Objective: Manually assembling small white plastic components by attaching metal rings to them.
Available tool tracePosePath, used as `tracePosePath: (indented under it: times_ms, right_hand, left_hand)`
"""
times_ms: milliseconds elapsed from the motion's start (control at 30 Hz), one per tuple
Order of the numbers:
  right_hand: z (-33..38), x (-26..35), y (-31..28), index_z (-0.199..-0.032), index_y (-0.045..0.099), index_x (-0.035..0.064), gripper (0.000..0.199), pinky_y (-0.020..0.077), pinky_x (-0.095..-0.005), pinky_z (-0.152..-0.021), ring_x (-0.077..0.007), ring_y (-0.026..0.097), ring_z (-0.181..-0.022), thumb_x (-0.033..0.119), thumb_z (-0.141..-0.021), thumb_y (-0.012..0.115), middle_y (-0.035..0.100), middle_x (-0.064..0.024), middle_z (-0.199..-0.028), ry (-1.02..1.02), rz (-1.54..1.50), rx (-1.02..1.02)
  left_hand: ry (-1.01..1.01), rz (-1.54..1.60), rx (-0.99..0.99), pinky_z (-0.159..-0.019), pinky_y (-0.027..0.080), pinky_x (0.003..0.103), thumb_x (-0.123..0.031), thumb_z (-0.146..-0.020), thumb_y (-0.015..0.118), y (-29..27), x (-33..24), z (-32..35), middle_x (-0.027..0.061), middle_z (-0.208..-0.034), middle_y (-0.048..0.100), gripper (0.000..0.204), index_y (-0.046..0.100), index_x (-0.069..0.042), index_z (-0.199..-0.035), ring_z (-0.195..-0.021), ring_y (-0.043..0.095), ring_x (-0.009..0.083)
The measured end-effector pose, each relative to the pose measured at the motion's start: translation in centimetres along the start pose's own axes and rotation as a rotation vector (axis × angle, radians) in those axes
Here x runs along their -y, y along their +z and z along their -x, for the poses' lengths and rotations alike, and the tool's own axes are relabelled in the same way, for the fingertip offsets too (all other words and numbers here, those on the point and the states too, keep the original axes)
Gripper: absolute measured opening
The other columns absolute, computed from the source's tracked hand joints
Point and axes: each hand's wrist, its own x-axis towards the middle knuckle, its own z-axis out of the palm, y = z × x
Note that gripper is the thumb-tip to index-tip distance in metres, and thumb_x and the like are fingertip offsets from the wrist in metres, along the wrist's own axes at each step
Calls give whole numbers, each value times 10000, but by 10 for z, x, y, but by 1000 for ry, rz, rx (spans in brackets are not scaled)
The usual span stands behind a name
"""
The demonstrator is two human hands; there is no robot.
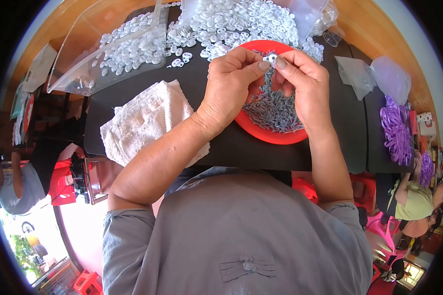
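Over the far side of a red bowl (270,138), both of my hands are pinched together around a small white plastic piece with holes (272,58). My left hand (234,81) closes thumb and fingers at its left end. From the other side, my right hand (305,78) pinches it between thumb and fingertips. Whatever else may be between the fingertips is too small to make out. Many small grey slender parts (273,110) fill the bowl below. A heap of similar white oval pieces (241,24) spreads behind it.
A clear plastic bin (79,73) tipped at the far left holds more white pieces. On the black table (226,152) lie a folded cream cloth (147,118) and clear plastic bags (354,76). Purple ribbon (395,130) hangs at the right. Other people sit at both sides.
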Motion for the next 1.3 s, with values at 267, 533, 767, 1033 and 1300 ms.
tracePosePath:
  times_ms: [267, 533, 767, 1033, 1300]
  right_hand:
    - [2, -2, 5, -856, 637, 31, 170, 339, -193, -495, -61, 534, -592, 179, -927, 592, 574, 7, -662, -1, 36, 22]
    - [2, -6, 11, -851, 629, 41, 163, 334, -192, -489, -59, 528, -583, 176, -932, 585, 562, 14, -662, -34, 26, 33]
    - [-7, 3, -18, -862, 609, -1, 207, 332, -184, -467, -82, 531, -540, 183, -947, 573, 540, -6, -648, -9, -80, 191]
    - [-6, 5, -24, -861, 603, -3, 217, 342, -185, -430, -104, 542, -514, 199, -938, 592, 536, -20, -644, 90, -227, 336]
    - [0, 7, -16, -877, 597, -3, 223, 335, -179, -415, -109, 530, -499, 212, -936, 597, 509, -14, -637, 227, -398, 330]
  left_hand:
    - [6, 3, 0, -436, 360, 211, -142, -901, 639, -3, 7, -1, 10, -647, 563, 138, 603, -23, -842, -507, 484, 75]
    - [60, 30, -61, -461, 375, 216, -46, -858, 640, -1, 8, 0, 8, -629, 547, 88, 605, 10, -800, -521, 466, 63]
    - [64, 92, 143, -460, 390, 220, -102, -859, 688, -6, -6, -5, 33, -716, 622, 131, 638, 3, -920, -548, 517, 91]
    - [224, 73, 225, -490, 433, 199, -5, -792, 736, -7, -4, -4, 64, -786, 685, 197, 662, 16, -974, -634, 604, 81]
    - [225, 78, 221, -578, 486, 210, 4, -798, 727, -5, -10, 7, 74, -826, 680, 195, 644, 31, -972, -714, 632, 104]
